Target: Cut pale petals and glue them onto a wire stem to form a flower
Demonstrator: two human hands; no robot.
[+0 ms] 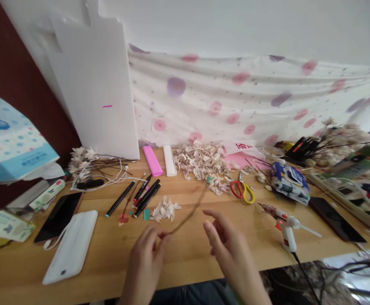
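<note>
Along your left side, the table [105, 273] carries a black phone [59, 216] and a white power bank [72, 248], whose lower end comes near the front edge. Next come the black markers [120, 199], then a small petal pile [165, 209], with a strip of wood showing between it and your hands. At the back, a white foam board [98, 89] stands upright, and the large petal heap [200, 161] lies before the spotted curtain [232, 97]. Wood shows from that heap down to the front edge, giving you room between your hands. Farther right, the scissors [242, 190] and the glue gun [285, 228] bound that room, and the gun's cord [305, 275] drops past the edge.

Your left hand [148, 250] pinches one end of the thin brown twig [189, 214] between thumb and fingertips. The twig slants up and away to the right, its far end blurred near the large petal heap; you cannot tell whether they touch. Your right hand [227, 245] is beside the twig, thumb and index finger parted, the other fingers curled, with nothing visible in its grasp
</note>
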